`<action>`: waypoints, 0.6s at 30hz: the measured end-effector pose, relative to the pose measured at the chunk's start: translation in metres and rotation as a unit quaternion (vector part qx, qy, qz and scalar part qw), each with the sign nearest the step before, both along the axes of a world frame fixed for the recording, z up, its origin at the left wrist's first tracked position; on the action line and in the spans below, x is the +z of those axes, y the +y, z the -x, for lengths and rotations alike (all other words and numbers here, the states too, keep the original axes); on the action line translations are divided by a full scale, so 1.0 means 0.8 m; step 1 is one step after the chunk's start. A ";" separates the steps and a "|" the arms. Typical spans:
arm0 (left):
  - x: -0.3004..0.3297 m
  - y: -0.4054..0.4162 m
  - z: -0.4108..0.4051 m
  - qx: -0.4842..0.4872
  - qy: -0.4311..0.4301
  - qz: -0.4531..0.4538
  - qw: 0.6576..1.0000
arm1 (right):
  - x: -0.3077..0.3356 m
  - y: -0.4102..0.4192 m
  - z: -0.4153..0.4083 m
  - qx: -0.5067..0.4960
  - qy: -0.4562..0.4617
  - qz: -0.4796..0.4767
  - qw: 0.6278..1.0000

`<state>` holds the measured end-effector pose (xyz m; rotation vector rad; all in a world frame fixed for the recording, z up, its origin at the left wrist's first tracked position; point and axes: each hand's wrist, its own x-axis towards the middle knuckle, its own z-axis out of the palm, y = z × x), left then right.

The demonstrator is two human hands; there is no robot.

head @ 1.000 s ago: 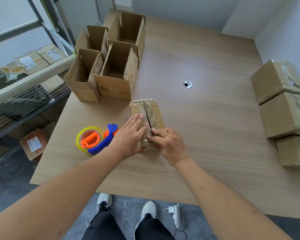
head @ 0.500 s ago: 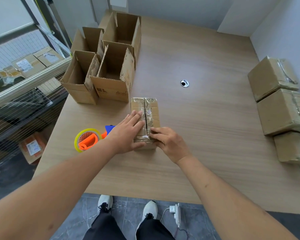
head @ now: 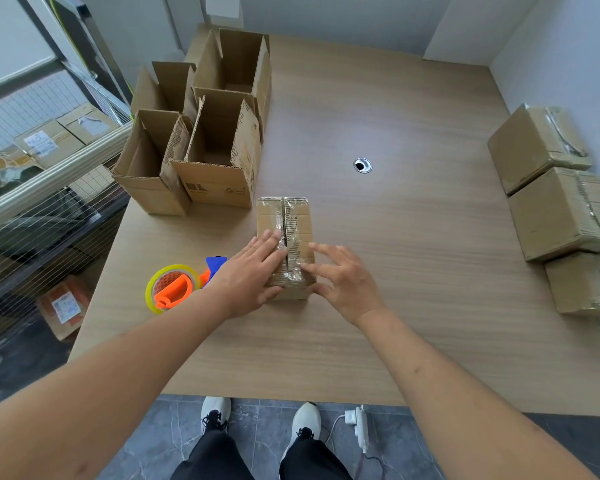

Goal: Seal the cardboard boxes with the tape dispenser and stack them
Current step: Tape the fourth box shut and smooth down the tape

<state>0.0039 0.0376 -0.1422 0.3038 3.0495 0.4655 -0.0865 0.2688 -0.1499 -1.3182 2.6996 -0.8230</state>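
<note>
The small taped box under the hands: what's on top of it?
On the taped box: clear tape along the seam, the left hand lying flat, the right hand fingertips touching. The near end of the seam is covered by the hands.

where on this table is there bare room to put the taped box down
Widest bare stretch: the table between the taped box and the sealed boxes along the right edge, around the grommet hole. The far middle is bare too. Crowded: far left with open boxes, near left with the tape dispenser.
</note>
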 end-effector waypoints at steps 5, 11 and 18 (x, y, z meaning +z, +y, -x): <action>0.001 -0.004 -0.002 -0.046 0.002 -0.032 0.998 | 0.011 0.003 0.006 0.007 -0.117 -0.014 0.993; -0.004 -0.008 0.002 -0.048 -0.017 -0.047 0.998 | 0.013 -0.002 0.006 -0.001 -0.104 -0.020 0.994; -0.015 0.010 0.005 -0.007 0.046 -0.063 0.997 | -0.007 -0.005 -0.017 -0.137 -0.104 -0.014 0.985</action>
